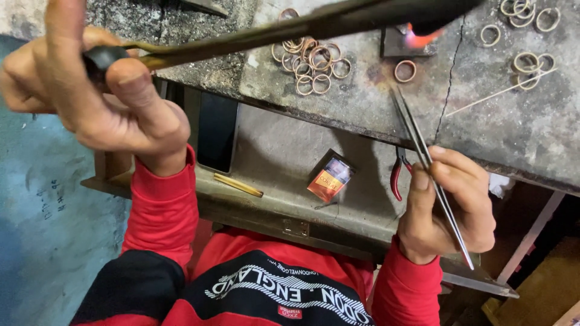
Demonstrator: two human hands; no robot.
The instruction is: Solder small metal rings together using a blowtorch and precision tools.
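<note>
left hand [90, 90]: upper left of the frame, fingers closed around the dark handle of a torch [290, 30].
torch: long dark tube running from upper left toward upper centre-right, blurred; its far end sits over a small orange flame [417, 39].
flame: top centre-right, on a small dark metal block [396, 43] on the bench.
right hand [447, 205]: lower right, thumb and fingers pinched shut on long thin tweezers [423, 151].
tweezers: slanting up-left from the hand; tips rest on the bench just below a single ring.
single ring [405, 70]: copper-coloured, lying flat beside the block, near the flame; can't tell if the tweezer tips touch it.
ring pile [311, 60]: loose heap of similar rings, top centre, left of the block.
more rings [525, 24]: paler, scattered at upper right, with a thin rod [501, 92] lying beside them.
bench [513, 133]: grey, scorched, cracked slab.
shelf below [272, 151]: small orange-and-dark box [330, 178], red-handled pliers [396, 178], yellowish stick [238, 185].
sleeves: red.
</note>
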